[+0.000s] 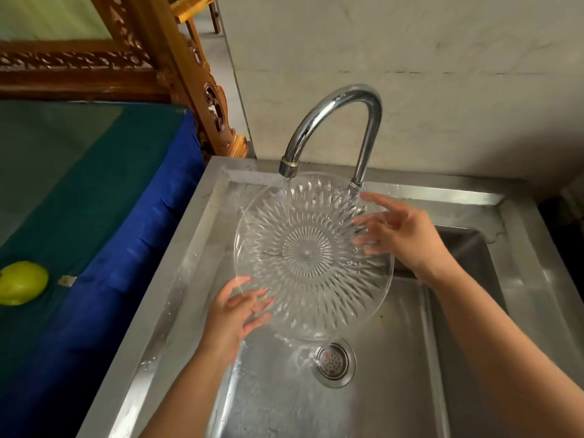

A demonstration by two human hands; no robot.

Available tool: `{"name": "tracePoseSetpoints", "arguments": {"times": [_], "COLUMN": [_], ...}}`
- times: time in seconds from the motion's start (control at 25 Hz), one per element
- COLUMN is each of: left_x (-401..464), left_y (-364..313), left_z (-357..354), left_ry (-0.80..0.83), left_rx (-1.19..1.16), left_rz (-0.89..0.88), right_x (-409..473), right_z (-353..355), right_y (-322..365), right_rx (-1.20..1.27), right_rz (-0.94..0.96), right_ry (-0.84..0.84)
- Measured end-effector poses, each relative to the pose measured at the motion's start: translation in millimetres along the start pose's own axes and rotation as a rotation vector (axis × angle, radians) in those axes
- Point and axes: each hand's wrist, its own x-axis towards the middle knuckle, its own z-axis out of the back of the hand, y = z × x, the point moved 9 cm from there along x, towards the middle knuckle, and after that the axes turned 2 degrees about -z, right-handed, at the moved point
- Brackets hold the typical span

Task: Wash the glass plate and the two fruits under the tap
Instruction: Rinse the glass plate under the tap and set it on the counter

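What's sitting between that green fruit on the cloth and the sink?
In the head view, only blue cloth lies between the green fruit and the steel sink rim, apart from a small pale tag beside the fruit.

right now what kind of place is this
Probably a home kitchen or wash area: a steel sink with a chrome tap running onto a glass plate, and a green fruit on a cloth-covered table beside it.
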Motion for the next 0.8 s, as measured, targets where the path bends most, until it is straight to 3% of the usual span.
{"name": "tracePoseSetpoints", "arguments": {"times": [0.28, 0.44, 0.64, 0.8], "left_x": [-46, -58, -43, -32], "left_y": [-119, -157, -138, -95], "left_z": [40, 24, 13, 19], "left_ry": [-0.081, -0.061, 0.040, 0.067], "left_rx": [0.424, 0.548, 0.538, 0.403], "left_rz": [-0.183, -0.245, -0.104, 0.088], "right_x": [-18, -30, -30, -33], "right_z": [-47, -81, -72, -31], "right_y": [-89, -115, -124, -126], "right_rx": [0.255, 0.339, 0.424, 0.304], "right_rz": [-0.419, -0.515, -0.533, -0.570], "right_ry": [0.006, 0.078, 0.030, 0.066]}}
